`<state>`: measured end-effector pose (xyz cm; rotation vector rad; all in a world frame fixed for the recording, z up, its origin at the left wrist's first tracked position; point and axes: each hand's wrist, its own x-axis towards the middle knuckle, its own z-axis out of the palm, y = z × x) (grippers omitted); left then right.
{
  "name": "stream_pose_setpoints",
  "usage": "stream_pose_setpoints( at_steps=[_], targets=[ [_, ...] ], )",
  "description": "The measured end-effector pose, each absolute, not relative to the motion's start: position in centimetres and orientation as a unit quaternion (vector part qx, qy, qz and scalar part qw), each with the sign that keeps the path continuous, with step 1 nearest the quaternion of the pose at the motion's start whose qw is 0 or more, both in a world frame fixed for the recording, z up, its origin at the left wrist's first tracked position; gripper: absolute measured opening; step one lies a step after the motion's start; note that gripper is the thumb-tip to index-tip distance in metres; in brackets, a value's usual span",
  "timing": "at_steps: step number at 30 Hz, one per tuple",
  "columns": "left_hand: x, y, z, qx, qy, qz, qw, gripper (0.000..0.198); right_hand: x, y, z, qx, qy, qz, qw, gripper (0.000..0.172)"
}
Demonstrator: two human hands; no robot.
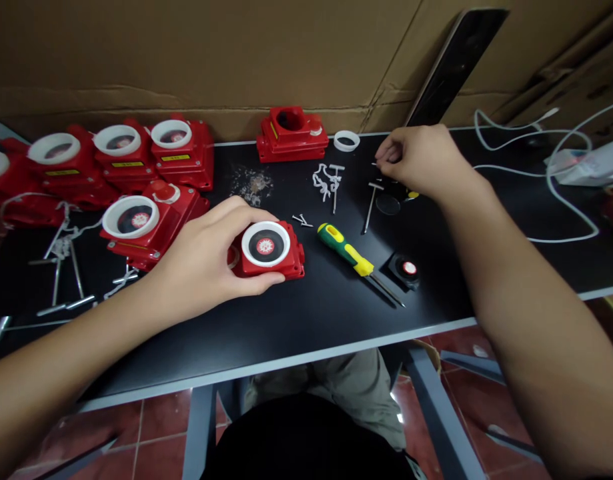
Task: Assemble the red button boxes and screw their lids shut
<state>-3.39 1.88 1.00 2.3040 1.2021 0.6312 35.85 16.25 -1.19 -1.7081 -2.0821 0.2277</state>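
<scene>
My left hand [201, 257] is wrapped round a small red alarm box [295, 264], thumb in front and fingers behind. The box faces up, its white ring [245, 239] framing a black disc with a red-and-white label. Towards the back right, my right hand [419, 159] has its fingertips pinched together low over the table; a tiny light piece shows at them, too small to name. Below that hand lie a T-shaped metal rod [371, 205] and a dark round disc [387, 204]. Between my hands are several small screws [303, 221] and a green-and-yellow screwdriver [343, 247].
Several red alarm boxes [186, 157] stand at the back left, with metal rods [76, 273] and cord before them. An open red housing [291, 147] and a loose white ring [346, 141] stand at the back. A black square part [404, 271] lies near the screwdriver tip. White cable [583, 237] loops at right.
</scene>
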Motion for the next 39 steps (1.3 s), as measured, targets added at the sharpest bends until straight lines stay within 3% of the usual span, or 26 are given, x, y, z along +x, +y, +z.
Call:
stream_pose_setpoints(
  at_steps=[6, 11, 16, 26, 32, 39],
  targets=[
    [-3.4, 1.8, 0.9, 0.837, 0.438, 0.237, 0.227, 0.049, 34.0, 14.1, 0.7, -0.569, -0.752, 0.130, 0.306, 0.025],
    [-3.4, 1.9, 0.6, 0.836, 0.436, 0.242, 0.228, 0.051, 29.5, 9.5, 1.4, -0.385, -0.810, 0.255, 0.363, 0.012],
    [-3.4, 1.9, 0.5, 0.837, 0.431, 0.246, 0.231, 0.051, 25.6, 6.9, 0.0, -0.285, -0.865, 0.210, 0.356, 0.014],
    [-3.5, 1.9, 0.6, 0.839, 0.435, 0.240, 0.221, 0.050, 24.2, 6.1, -0.9, -0.286, -0.857, 0.235, 0.359, 0.023],
    [-3.6, 1.9, 0.4, 0.842, 0.425, 0.250, 0.219, 0.051, 24.0, 6.0, -1.3, -0.290, -0.821, 0.284, 0.402, 0.021],
    [-3.7, 2.0, 0.4, 0.842, 0.427, 0.247, 0.218, 0.053, 24.0, 6.1, -1.2, -0.273, -0.851, 0.257, 0.369, 0.017]
  ],
)
